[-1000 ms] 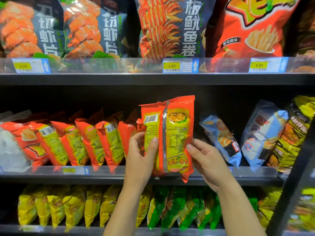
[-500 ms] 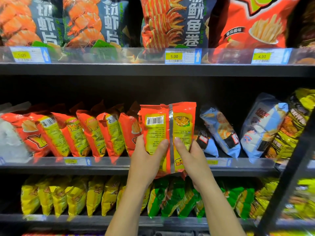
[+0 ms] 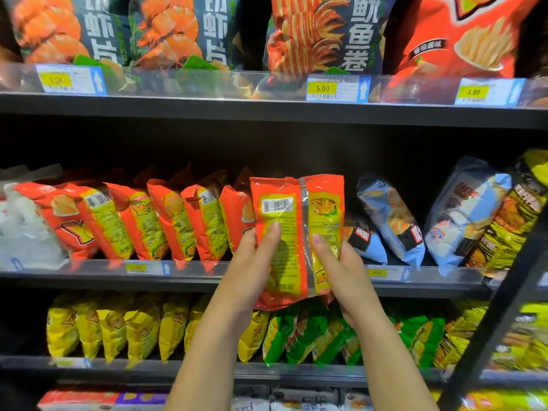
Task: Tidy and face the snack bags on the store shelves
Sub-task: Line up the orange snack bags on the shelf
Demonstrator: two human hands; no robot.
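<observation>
Snack bag (image 3: 284, 203) before dark store shelves (image 3: 207, 112)

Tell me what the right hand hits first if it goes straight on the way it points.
The right hand points up and into the middle shelf and grips the orange bag. Beyond that bag, the small dark-and-blue bag looks nearest its line, though depth is unclear.

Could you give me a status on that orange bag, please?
Left hand and right hand grip the orange bag, back side out. Not yet on middle shelf. Nothing blocking.
</observation>
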